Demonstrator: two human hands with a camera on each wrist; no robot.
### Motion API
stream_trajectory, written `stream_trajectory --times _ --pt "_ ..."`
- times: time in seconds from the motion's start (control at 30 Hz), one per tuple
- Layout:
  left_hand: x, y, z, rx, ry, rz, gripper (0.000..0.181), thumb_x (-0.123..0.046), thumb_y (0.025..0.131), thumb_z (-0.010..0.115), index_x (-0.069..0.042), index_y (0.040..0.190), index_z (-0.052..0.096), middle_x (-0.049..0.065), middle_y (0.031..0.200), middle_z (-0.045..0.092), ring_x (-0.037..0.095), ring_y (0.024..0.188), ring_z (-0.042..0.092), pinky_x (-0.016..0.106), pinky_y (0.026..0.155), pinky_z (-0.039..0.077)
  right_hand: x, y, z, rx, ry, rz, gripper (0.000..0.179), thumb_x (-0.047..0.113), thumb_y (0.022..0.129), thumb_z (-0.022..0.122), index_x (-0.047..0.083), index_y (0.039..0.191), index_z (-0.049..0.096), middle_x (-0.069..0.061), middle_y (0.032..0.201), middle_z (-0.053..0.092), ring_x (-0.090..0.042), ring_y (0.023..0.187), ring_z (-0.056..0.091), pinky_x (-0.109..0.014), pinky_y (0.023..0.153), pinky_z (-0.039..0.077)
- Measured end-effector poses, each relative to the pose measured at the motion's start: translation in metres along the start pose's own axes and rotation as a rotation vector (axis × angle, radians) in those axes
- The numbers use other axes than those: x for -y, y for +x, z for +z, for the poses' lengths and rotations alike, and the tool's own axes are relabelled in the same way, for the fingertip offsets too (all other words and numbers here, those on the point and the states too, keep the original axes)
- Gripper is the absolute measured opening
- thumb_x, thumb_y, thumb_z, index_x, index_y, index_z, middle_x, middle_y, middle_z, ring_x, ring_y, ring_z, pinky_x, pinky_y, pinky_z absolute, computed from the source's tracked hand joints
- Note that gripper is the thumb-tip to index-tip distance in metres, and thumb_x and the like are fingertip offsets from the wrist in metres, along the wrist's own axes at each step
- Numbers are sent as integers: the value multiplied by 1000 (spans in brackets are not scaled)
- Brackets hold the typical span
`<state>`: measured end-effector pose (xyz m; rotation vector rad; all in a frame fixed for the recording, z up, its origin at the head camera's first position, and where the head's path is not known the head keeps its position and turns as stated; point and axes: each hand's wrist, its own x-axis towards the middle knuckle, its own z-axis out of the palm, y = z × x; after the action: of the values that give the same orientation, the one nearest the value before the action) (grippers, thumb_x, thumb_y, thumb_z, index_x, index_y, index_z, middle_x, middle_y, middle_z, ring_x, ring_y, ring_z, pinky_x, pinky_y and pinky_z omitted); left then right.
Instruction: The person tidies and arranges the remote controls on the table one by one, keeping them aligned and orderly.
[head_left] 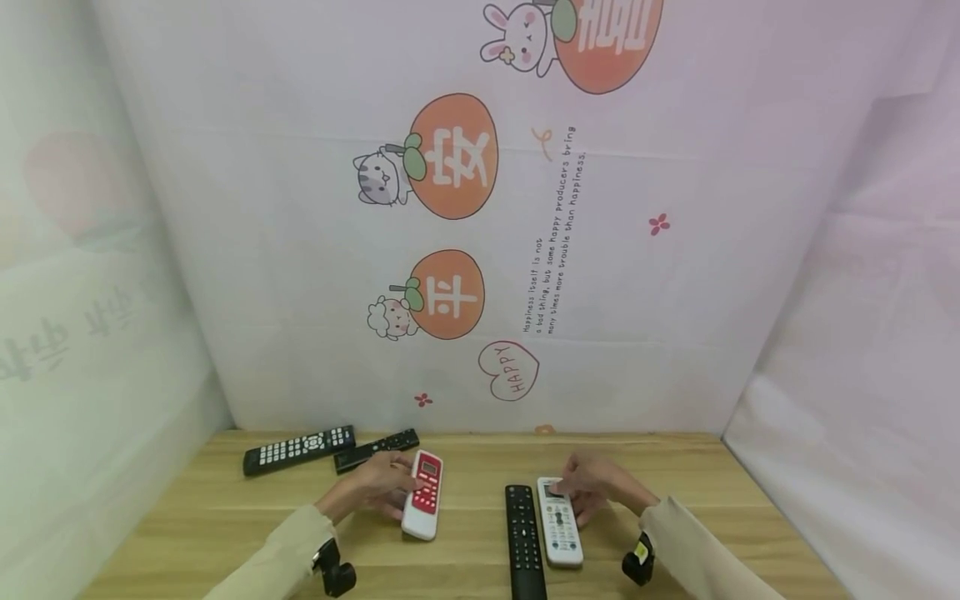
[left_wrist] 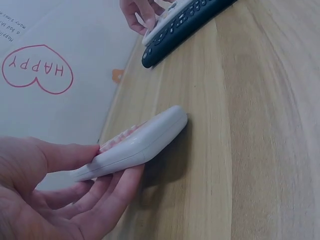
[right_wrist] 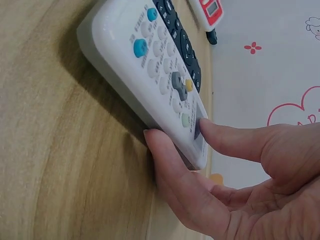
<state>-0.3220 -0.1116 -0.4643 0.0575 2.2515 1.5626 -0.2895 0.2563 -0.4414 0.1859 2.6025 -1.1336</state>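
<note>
Red-and-white remote control (head_left: 428, 502): tilted at the desk (head_left: 465, 567), pinched by left hand (head_left: 378, 482). White remote control (head_left: 561, 537): beside black remote control (head_left: 523, 533), pinched by right hand (head_left: 594, 479). Fingers best kept to edges, off buttons.

The left held remote (head_left: 425, 502) is white with a red panel (head_left: 431, 477), the right held remote (head_left: 560, 533) white with blue, yellow and grey buttons (right_wrist: 140, 48); the worktop (head_left: 465, 562) has tan woodgrain.

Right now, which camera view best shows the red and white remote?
Head view: nearly all the front of the red and white remote shows, screen included. Left wrist shows mainly its white side; right wrist, only its screen end.
</note>
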Motion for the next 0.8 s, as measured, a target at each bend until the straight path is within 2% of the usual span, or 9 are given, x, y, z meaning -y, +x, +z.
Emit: stream_trajectory --times 0.1,0.27,0.43,0.6,0.8 --pt "0 0 1 31 -37 16 59 -6 93 75 8 144 47 20 103 72 29 82 75 39 64 66 0 0 0 -2 13 -1 24 8 94 77 0 99 55 -18 82 68 -28 68 75 -36 61 66" --pt "4 0 5 101 -87 84 72 -1 91 73 5 152 37 25 114 70 33 86 75 45 67 67 0 0 1 10 35 -23 24 6 94 76 1 108 57 -19 82 69 -27 66 73 -39 61 66" --pt "2 -4 9 167 -116 129 84 2 89 71 -2 159 27 26 116 69 35 86 75 47 68 67 0 -1 1 4 30 -34 23 6 94 76 2 108 58 -18 82 69 -27 66 73 -40 61 66" --pt "0 -7 13 211 -125 154 81 5 88 70 -3 158 31 24 107 72 35 84 75 48 67 67 0 0 2 -26 4 -46 24 7 94 77 0 99 55 -17 81 67 -26 66 72 -38 60 66" --pt "0 -11 24 273 -163 148 77 6 90 69 -4 157 32 24 114 69 35 86 75 49 71 67 -1 -1 2 -31 1 -39 24 6 94 77 0 95 54 -17 80 67 -26 66 73 -38 59 66"
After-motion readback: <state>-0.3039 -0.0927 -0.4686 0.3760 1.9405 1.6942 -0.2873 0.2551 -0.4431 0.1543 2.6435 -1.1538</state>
